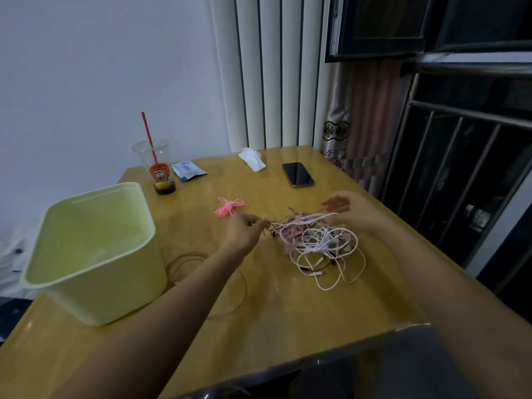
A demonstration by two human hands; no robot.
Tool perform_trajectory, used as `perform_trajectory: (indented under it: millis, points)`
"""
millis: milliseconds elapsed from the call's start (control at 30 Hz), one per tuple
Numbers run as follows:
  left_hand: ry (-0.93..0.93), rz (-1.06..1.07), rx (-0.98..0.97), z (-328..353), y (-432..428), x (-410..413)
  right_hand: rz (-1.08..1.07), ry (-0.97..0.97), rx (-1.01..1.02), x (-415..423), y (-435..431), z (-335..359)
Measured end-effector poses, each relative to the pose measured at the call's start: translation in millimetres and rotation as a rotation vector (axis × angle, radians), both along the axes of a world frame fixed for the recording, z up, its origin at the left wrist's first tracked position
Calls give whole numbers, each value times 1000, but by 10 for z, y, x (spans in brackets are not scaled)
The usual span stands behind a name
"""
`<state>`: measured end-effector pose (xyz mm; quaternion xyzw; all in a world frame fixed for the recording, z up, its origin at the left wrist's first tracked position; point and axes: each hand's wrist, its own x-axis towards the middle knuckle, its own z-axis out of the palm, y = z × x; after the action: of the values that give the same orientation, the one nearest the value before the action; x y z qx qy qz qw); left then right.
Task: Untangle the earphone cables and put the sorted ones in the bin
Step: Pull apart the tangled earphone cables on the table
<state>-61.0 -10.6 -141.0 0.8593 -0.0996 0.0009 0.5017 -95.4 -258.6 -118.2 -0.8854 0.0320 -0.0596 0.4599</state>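
A tangle of white and pinkish earphone cables (319, 240) lies on the wooden table (288, 312), right of centre. My left hand (244, 230) pinches a strand at the tangle's left edge. My right hand (349, 207) is at the tangle's far right side, its fingers loosely curled over strands that run up to it; whether it grips them I cannot tell. A pale yellow-green bin (92, 249) stands at the left, and nothing shows inside it. A bundled bright pink cable (229, 206) lies apart behind my left hand. A thin brownish cable (184, 263) loops beside the bin, partly under my left forearm.
At the table's far side stand a plastic cup with a red straw (157, 168), a blue packet (188, 169), a crumpled tissue (252, 158) and a dark phone (298, 174). A wall and curtain lie behind, a barred window to the right.
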Motion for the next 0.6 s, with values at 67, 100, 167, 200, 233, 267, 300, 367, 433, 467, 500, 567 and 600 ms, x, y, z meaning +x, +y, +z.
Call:
perform_trajectory:
  millis: [67, 100, 167, 200, 233, 267, 300, 367, 433, 467, 500, 567, 600]
  points:
    - [45, -8, -51, 11, -3, 14, 159, 149, 70, -57, 38, 111]
    - [62, -18, -79, 23, -6, 13, 208, 132, 63, -81, 82, 165]
    - [82, -7, -141, 42, -33, -2, 237, 2, 70, -158, 219, 288]
    - [87, 9, -171, 49, -50, -12, 220, -73, 90, -189, 286, 315]
    - [95, 25, -202, 57, -70, -21, 202, -124, 100, -226, 346, 325]
    - [114, 36, -228, 65, -89, -39, 196, -128, 91, -254, 400, 309]
    - [139, 48, -250, 71, -107, -50, 199, -77, 30, -274, 452, 274]
    - [193, 75, -302, 72, -128, -58, 193, 165, -298, -288, 529, 119]
    - [244, 62, -346, 70, -151, -61, 108, 311, -635, -276, 581, -99]
    - [261, 46, -355, 72, -169, -74, 68, 300, -698, -274, 600, -198]
    - [265, 29, -362, 78, -186, -87, 41, 256, -713, -255, 608, -289]
    - [213, 0, -369, 118, -201, -119, 6, 178, -697, -187, 529, -389]
    - [168, 3, -362, 138, -192, -126, -47, 158, -681, -141, 449, -394]
